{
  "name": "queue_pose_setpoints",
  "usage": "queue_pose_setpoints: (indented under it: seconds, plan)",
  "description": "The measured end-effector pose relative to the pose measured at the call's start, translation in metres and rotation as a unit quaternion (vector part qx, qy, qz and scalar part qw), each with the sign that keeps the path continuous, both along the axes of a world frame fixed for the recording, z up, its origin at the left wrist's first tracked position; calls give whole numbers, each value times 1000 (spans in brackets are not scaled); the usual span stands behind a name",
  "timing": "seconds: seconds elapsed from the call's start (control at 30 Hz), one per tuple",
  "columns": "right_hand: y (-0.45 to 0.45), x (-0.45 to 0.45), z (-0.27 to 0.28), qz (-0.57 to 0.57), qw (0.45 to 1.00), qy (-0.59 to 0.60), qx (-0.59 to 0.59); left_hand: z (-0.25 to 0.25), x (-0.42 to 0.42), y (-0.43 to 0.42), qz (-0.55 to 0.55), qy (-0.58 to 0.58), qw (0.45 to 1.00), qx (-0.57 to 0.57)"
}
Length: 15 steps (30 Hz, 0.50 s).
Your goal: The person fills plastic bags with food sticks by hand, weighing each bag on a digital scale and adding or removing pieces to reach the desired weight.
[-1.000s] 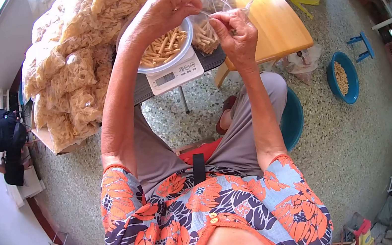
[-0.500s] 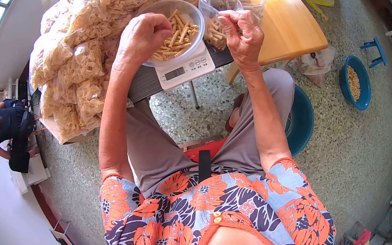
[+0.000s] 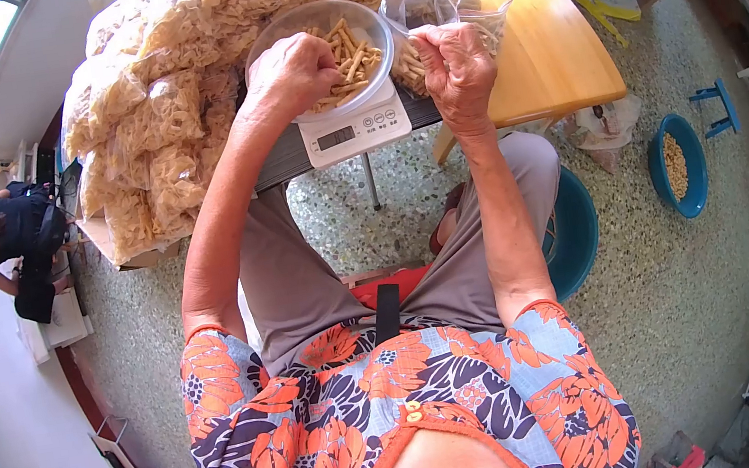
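Note:
My left hand [image 3: 293, 75] reaches over a clear plastic bowl [image 3: 385, 70] of short tan sticks [image 3: 353, 55]; its fingers are curled together, and whatever they hold is hidden. The bowl rests on a white digital scale [image 3: 358, 130]. Just right of the bowl, my right hand [image 3: 459, 69] pinches the edge of an open clear plastic bag [image 3: 414, 4] with similar sticks inside. Another clear bag [image 3: 484, 8] lies behind that hand, on the wooden chair's side.
Piled bags of tan food [image 3: 158, 121] fill the left of the dark table [image 3: 287, 158]. A wooden chair [image 3: 559, 45] is at the right. Blue tubs [image 3: 576, 234] and a blue stool [image 3: 716, 107] are on the floor. Another person [image 3: 12, 242] bends at far left.
My left hand has moved from beside the bag's mouth to over the bowl and dipped lower. My right hand keeps hold of the bag. The view has shifted slightly.

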State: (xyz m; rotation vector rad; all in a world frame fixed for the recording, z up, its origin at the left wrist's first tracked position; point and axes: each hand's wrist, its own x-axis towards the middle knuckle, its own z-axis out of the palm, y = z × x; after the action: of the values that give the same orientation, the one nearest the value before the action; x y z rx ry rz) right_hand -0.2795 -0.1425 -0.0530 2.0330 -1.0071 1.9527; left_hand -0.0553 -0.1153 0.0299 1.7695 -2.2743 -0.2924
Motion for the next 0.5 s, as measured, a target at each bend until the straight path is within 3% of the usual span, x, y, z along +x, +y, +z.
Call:
queue_pose_setpoints:
  seconds: [0.27,0.33,0.37,0.4,0.43,0.47,0.5]
  plan:
    - [5,0,4,-20,1000,18,12,-5,7,-3,-18,43,998,-35]
    - [6,1,3,-24,999,17,16,7,7,0,-10,149,989,15]
    - [7,2,4,-22,1000,12,15,13,9,0,-11,148,989,13]
    - [7,2,4,-21,1000,7,15,19,13,1,-2,356,927,118]
    - [8,3,4,-22,1000,7,14,22,16,3,6,543,811,218]
    - [9,3,4,-27,1000,11,12,24,17,2,-4,653,711,262]
    - [9,3,3,-32,999,15,10,24,17,2,-5,653,711,261]
